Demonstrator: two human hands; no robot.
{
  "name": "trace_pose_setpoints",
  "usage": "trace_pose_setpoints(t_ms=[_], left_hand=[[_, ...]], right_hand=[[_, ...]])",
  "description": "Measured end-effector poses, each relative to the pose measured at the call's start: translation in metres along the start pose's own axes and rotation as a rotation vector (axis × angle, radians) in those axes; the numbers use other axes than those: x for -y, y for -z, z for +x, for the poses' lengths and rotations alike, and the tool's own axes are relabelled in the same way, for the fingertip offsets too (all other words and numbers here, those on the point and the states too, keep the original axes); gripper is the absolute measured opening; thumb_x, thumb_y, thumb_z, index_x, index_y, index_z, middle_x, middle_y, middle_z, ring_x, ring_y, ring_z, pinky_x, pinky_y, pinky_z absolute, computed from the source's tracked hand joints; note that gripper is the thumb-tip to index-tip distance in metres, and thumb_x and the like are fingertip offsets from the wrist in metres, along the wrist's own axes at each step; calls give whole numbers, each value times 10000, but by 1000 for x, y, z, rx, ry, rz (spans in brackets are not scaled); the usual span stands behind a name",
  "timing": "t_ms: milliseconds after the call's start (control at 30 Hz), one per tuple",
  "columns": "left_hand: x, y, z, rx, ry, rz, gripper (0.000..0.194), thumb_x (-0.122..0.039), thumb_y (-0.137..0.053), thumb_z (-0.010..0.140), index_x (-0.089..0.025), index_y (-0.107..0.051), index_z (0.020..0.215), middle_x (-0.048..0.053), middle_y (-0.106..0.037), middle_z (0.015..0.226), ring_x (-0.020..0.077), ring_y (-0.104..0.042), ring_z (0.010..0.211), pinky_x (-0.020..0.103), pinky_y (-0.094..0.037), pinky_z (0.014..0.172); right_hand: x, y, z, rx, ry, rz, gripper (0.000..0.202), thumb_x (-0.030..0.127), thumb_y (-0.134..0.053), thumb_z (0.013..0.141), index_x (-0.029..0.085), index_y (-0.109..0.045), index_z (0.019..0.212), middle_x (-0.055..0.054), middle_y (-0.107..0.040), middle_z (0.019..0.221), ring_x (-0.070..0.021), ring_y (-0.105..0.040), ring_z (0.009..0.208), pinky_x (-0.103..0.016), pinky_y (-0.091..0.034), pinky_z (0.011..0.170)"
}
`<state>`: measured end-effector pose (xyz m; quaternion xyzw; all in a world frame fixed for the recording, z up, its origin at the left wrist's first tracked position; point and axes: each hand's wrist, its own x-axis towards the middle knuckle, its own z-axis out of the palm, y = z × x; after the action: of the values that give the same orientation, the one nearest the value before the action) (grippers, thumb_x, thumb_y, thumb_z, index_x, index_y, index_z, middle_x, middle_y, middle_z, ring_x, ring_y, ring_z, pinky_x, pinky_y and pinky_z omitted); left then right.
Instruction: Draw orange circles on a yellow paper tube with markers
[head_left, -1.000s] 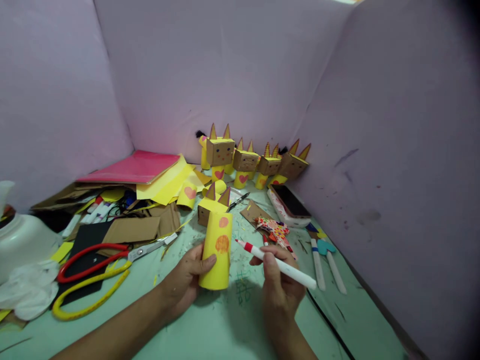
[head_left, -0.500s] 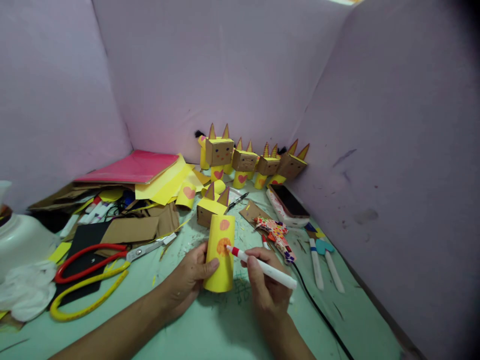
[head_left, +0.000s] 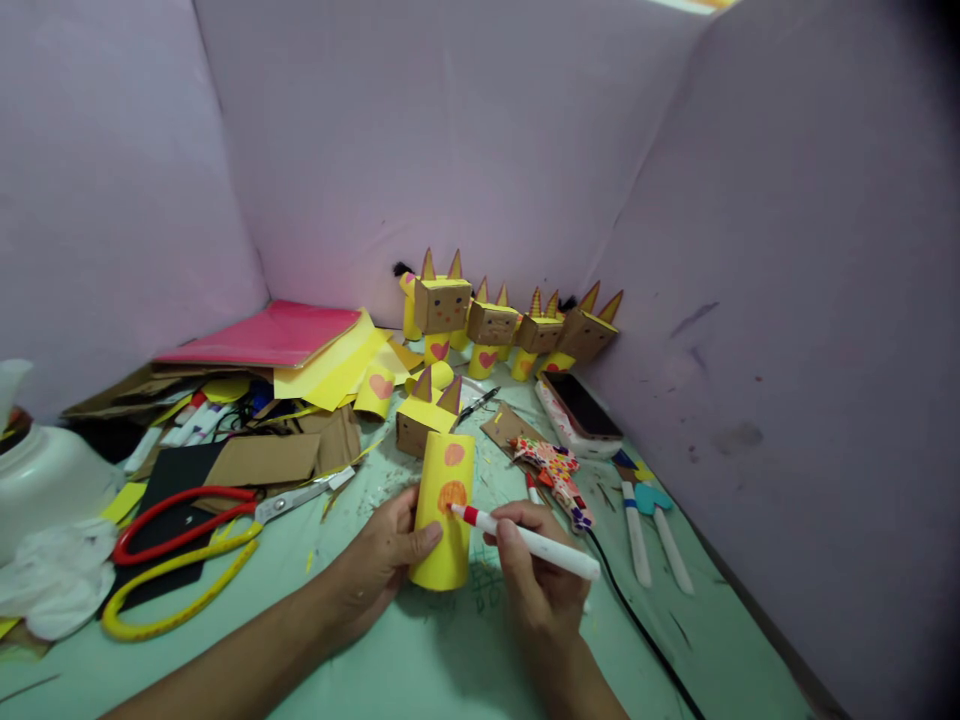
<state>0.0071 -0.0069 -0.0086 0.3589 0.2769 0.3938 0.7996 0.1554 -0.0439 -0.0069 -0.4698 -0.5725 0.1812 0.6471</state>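
My left hand [head_left: 390, 550] grips a yellow paper tube [head_left: 441, 555] by its lower left side, thumb across the front. Two round orange-red spots are drawn on the tube, one above the other. Between the fingers of my right hand [head_left: 536, 570] is a white marker [head_left: 551, 552] with a red tip end, its nib touching the lower spot. Just behind the tube sits a small cardboard box head [head_left: 414, 432] with a yellow top and two pointed ears.
Large scissors [head_left: 259, 515] with red and yellow handles lie left, near cardboard and a pink folder [head_left: 262, 335]. Several box-headed figures [head_left: 442, 305] stand at the back. To the right are a phone [head_left: 581, 403], a flower-patterned glue gun [head_left: 551, 465] with a black cord, and markers [head_left: 636, 535].
The marker nib has moved slightly down to the lower edge of the lower spot. The whole view has shifted a little; both hands keep their holds.
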Motion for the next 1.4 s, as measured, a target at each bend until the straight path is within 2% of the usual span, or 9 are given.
trace_pose_setpoints(t_ms=[167,267,467,567,700,933,1400], left_hand=[[2,1,1,-1,-4,1,595,-290,-768,641,-143,-543,1172,128,-648,1078,209,-606,867,279,-471,720],[1,1,2,-24,-18,0,559,-290,-776,628,-140,-560,1122,118,-658,1039,208,-607,862,284,-473,726],[-2,-1,0,-64,-42,5,504,-248,-739,676,-141,-530,1122,77,-663,938,178,-606,811,279,-477,718],[-3,-3,-1,-70,-40,10,493,-233,-740,673,-139,-526,1108,61,-659,894,170,-601,800,271,-477,708],[-4,-3,-1,-69,-32,13,485,-238,-735,678,-132,-521,1100,84,-661,951,184,-601,838,284,-480,736],[-2,-2,2,-46,-47,14,495,-209,-701,712,-125,-490,1152,100,-662,978,184,-602,850,282,-477,747],[0,-3,0,-44,-73,14,470,-228,-736,676,-136,-520,1083,75,-648,944,183,-596,830,274,-475,716]], right_hand=[[1,-3,0,-30,21,-19,187,280,-516,850,187,-629,733,-11,-596,625,-133,-547,547,-245,-406,510],[1,-3,-2,-34,-26,19,210,303,-524,843,187,-614,693,8,-572,576,-123,-523,510,-234,-393,485],[-2,0,-5,-159,-99,39,189,306,-534,837,182,-601,711,20,-550,562,-117,-507,492,-222,-376,461],[-2,0,-4,-133,-56,-8,190,293,-534,834,184,-596,691,19,-550,565,-116,-503,495,-226,-375,468],[-2,-1,-2,-104,0,-53,203,275,-510,844,184,-598,685,11,-560,585,-124,-526,524,-237,-400,498],[-4,-3,-1,-71,-1,-66,219,288,-515,843,178,-599,674,-2,-571,576,-122,-532,502,-233,-405,473],[-2,-3,-3,24,14,-25,188,253,-507,849,185,-599,699,-5,-581,612,-126,-556,540,-229,-416,486]])
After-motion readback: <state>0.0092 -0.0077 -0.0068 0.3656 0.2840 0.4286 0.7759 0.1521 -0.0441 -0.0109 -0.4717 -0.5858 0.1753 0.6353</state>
